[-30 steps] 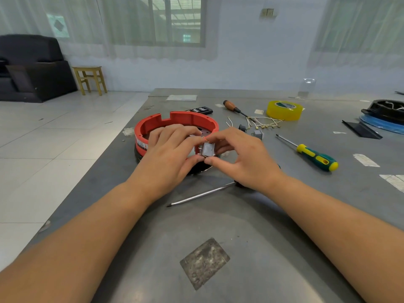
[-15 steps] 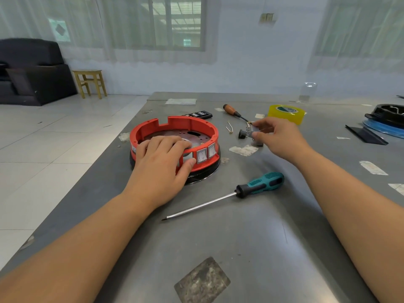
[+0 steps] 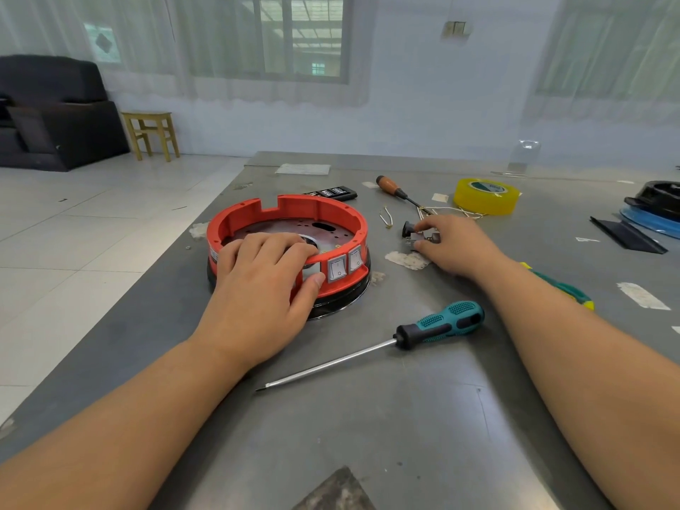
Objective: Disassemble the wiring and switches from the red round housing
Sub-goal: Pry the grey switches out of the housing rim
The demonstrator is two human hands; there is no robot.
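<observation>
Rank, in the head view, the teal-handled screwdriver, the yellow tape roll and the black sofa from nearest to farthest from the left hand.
From the left hand, which grips the red round housing:
1. Teal-handled screwdriver: on the table just to the hand's right, toward the camera.
2. Yellow tape roll: far right of the table, beyond the right hand.
3. Black sofa: off the table, across the floor at far left.

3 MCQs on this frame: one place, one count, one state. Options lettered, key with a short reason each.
1. Where does the teal-handled screwdriver lie?
A) inside the housing B) on the table between the forearms C) on the tape roll

2. How many rocker switches show in the red housing wall?
A) none B) two C) four

3. What is the left hand doing?
A) gripping the housing rim B) holding a screwdriver C) lying flat on the table

Key: B, it lies on bare tabletop; B, two side by side; A, fingers over rim, thumb outside.
</observation>
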